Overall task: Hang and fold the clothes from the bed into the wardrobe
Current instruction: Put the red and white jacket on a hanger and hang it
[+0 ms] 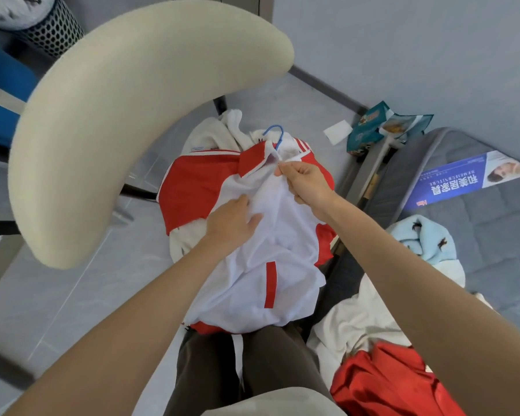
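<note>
A red and white zip jacket (270,259) lies across my lap with its white lining up. The hook of a blue hanger (275,134) sticks out above its collar. My right hand (305,183) pinches the jacket's zipper edge just below the collar. My left hand (233,223) rests flat on the white fabric beside the zipper, fingers spread. A cream garment (219,130) lies under the jacket's top. On the bed at the right sit a light blue garment (424,238), a white one (354,322) and a red one (388,382).
A cream chair back (117,115) fills the upper left, close to my head. The grey mattress (493,223) at right carries a blue printed label (469,178). A teal bag (379,124) and a white paper lie on the tiled floor by the wall.
</note>
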Action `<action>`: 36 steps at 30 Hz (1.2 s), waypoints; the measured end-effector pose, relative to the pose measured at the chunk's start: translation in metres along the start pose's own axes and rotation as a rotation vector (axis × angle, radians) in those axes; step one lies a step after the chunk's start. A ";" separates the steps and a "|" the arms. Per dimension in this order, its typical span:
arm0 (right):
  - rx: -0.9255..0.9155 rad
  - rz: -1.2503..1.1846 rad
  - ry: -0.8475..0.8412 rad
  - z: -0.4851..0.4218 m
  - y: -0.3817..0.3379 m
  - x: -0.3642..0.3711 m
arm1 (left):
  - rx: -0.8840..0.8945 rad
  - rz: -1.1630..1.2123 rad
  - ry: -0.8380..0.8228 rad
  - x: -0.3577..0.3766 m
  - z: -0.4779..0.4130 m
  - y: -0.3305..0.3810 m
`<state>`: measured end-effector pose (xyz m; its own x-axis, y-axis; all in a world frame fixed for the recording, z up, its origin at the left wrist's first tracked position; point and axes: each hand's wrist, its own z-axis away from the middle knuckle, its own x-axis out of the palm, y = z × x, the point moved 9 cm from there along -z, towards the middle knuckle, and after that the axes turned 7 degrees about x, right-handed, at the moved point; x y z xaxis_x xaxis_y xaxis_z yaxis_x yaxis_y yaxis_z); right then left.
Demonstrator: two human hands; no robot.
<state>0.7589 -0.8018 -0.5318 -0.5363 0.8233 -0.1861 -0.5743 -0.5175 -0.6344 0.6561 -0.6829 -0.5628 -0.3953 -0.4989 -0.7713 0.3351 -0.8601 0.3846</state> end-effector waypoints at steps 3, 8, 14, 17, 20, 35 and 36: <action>-0.001 0.001 0.009 -0.008 0.000 -0.005 | 0.094 0.037 0.193 -0.021 -0.023 0.035; 0.075 -0.057 0.028 -0.027 0.001 -0.016 | 0.042 -0.004 0.161 -0.019 -0.029 0.020; 0.261 -0.293 -0.008 -0.031 0.019 0.015 | -0.074 0.011 -0.043 -0.003 -0.026 -0.020; 0.340 -0.437 -0.002 -0.034 0.033 0.020 | -0.145 -0.033 -0.208 0.023 -0.014 -0.040; 0.314 -0.440 0.043 -0.045 0.035 0.005 | -0.231 -0.064 -0.298 0.045 0.004 -0.065; 0.085 0.549 0.066 -0.124 0.039 0.008 | -0.276 -0.023 -0.370 0.073 0.003 -0.080; 0.091 0.593 0.034 -0.125 0.045 0.014 | -0.278 -0.022 -0.365 0.074 0.003 -0.080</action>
<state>0.8029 -0.7845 -0.6563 -0.7624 0.3938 -0.5135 -0.2343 -0.9077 -0.3482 0.5969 -0.6513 -0.6493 -0.6634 -0.5286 -0.5295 0.5203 -0.8345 0.1813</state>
